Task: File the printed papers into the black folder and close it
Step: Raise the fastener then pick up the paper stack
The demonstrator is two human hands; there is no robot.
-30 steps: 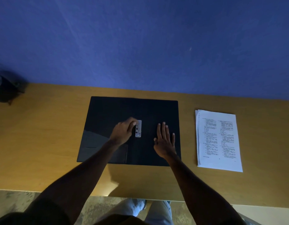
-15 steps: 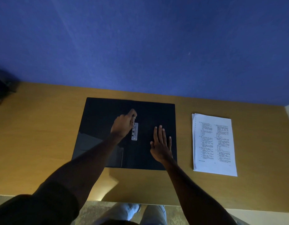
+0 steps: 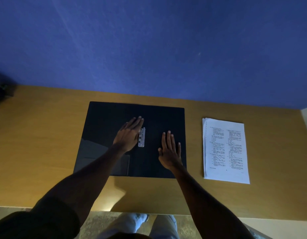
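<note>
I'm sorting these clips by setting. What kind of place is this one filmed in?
Probably a home or small office desk. A wooden desk stands against a plain blue wall, with an open black folder and a stack of printed papers on it.

Black folder [image 3: 114, 118] smooth, glossy plastic look; clip [image 3: 141, 137] shiny metal; bench [image 3: 37, 144] matt wood-look; printed papers [image 3: 226, 150] matt white paper; wall [image 3: 149, 40] matt painted.
</note>
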